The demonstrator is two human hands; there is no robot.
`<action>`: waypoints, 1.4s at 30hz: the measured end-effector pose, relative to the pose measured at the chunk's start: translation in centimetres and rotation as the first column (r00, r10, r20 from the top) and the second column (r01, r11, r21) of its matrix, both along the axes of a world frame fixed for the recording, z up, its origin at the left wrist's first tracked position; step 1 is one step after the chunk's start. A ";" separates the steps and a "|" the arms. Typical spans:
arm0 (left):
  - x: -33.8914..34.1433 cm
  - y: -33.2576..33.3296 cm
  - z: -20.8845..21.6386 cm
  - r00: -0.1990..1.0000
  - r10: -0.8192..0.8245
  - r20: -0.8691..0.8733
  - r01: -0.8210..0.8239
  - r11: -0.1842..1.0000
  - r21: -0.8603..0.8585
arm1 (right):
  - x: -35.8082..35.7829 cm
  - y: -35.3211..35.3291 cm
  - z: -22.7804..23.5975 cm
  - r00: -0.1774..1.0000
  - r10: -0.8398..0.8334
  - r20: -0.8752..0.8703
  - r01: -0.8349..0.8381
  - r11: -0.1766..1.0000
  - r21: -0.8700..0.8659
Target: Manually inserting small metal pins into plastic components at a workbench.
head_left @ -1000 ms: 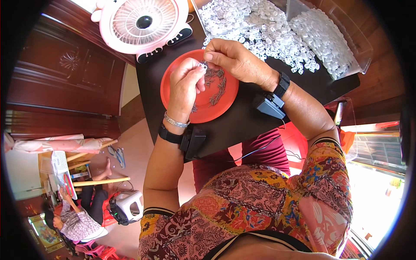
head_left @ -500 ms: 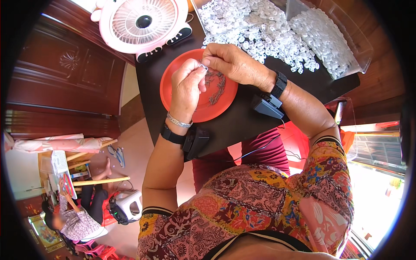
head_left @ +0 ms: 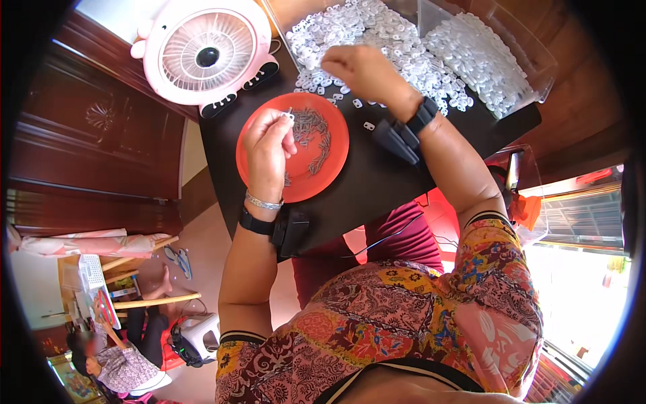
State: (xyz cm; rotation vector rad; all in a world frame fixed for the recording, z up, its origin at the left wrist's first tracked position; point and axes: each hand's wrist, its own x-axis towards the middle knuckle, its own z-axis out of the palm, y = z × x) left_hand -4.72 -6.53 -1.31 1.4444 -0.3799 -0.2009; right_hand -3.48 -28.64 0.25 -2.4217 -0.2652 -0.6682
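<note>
My left hand (head_left: 268, 149) hovers over the red plate (head_left: 336, 161) and pinches a small white plastic ring part (head_left: 289, 116) between thumb and fingers. Several small dark metal pieces (head_left: 313, 138) lie in a curve on the plate. My right hand (head_left: 360, 71) is farther back, fingers curled down into the heap of white plastic ring parts (head_left: 377, 40) on the black tabletop (head_left: 377, 182). Whether it has hold of one I cannot make out. A black band with a device sits on each wrist.
A pink desk fan (head_left: 205, 54) stands at the table's back left. A clear plastic bin (head_left: 491, 57) with more white parts sits back right. Loose white parts (head_left: 369, 125) lie beside the plate. Another person sits on the floor far below left (head_left: 114, 363).
My right hand has left the plate, where it met the left hand, and moved back right to the white heap. My left hand stays over the plate, still pinching a small part.
</note>
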 end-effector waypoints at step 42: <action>-0.3 0.1 0.4 0.994 -0.097 0.040 0.098 0.995 -0.023 | 0.7 -1.0 -0.5 0.763 0.616 -0.196 -0.355 0.652 0.670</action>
